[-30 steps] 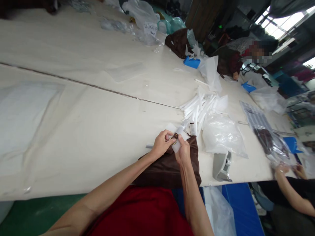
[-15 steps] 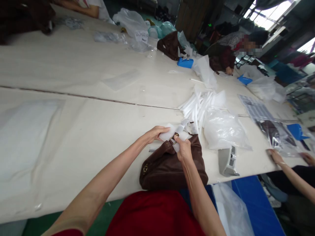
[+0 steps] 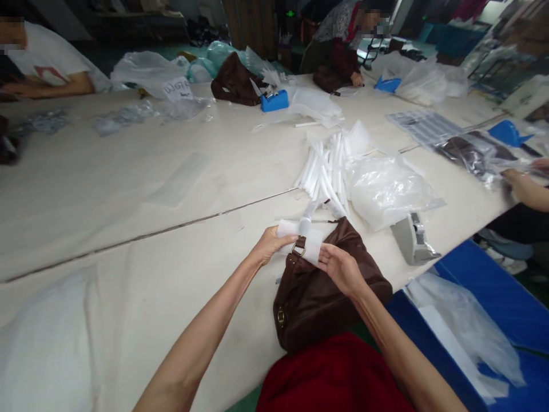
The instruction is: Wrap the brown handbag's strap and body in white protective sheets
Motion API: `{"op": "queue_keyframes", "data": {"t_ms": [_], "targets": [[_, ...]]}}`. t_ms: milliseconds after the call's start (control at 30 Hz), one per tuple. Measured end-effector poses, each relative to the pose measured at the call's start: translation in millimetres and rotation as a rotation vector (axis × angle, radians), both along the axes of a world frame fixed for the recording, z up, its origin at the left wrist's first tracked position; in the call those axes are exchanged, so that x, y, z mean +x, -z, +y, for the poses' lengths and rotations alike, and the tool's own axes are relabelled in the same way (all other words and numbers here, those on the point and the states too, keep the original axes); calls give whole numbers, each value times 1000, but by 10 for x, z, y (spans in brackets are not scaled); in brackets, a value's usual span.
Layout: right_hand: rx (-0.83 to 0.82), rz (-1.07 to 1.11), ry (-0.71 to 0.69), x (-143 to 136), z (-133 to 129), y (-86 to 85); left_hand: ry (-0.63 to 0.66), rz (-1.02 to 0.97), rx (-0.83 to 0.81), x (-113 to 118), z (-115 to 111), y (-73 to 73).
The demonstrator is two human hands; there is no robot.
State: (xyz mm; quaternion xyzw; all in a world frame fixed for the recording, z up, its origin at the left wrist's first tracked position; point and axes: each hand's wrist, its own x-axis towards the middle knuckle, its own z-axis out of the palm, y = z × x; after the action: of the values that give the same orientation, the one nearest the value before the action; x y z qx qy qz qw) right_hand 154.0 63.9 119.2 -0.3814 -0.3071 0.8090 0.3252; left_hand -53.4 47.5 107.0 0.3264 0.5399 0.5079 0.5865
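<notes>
A brown leather handbag (image 3: 338,286) lies on the table's near edge, against the red clothing at my front. Its strap end has a metal ring buckle (image 3: 299,249). Behind that buckle a small sheet of white packing foam (image 3: 312,240) is spread. My left hand (image 3: 268,247) pinches the foam's left end, thumb on top. At the opposite end, my right hand (image 3: 341,266) has the foam's edge at its fingertips, palm partly turned up. White wrapping (image 3: 306,224) covers the strap just beyond the buckle.
Beyond the bag lie a pile of white foam strips (image 3: 323,169) and a clear plastic bag (image 3: 388,189). A grey tape dispenser (image 3: 414,240) stands to the right. Co-workers are at the far side and right; blue tape dispensers (image 3: 274,101) lie farther off. White sheets (image 3: 47,343) lie left.
My view has swung, and the bag appears farther right and more tilted. My right hand has left the buckle for the foam's right edge, and the foam now lies flatter behind the buckle.
</notes>
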Motion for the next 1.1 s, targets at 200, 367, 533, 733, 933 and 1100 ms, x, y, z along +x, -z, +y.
{"op": "queue_keyframes", "data": {"t_ms": [200, 367, 533, 733, 933, 1100], "targets": [[79, 57, 8, -21, -99, 89, 76, 51, -40, -100, 19, -31], [135, -57, 114, -177, -31, 159, 15, 100, 0, -82, 142, 24], [170, -199, 279, -394, 125, 185, -33, 93, 29, -54, 258, 89], [231, -309, 378, -549, 131, 112, 50, 77, 28, -195, 333, 47], [327, -329, 409, -579, -56, 48, 137, 116, 4, -272, 364, 39], [70, -69, 322, -548, -4, 122, 52, 98, 7, -190, 296, 52]]}}
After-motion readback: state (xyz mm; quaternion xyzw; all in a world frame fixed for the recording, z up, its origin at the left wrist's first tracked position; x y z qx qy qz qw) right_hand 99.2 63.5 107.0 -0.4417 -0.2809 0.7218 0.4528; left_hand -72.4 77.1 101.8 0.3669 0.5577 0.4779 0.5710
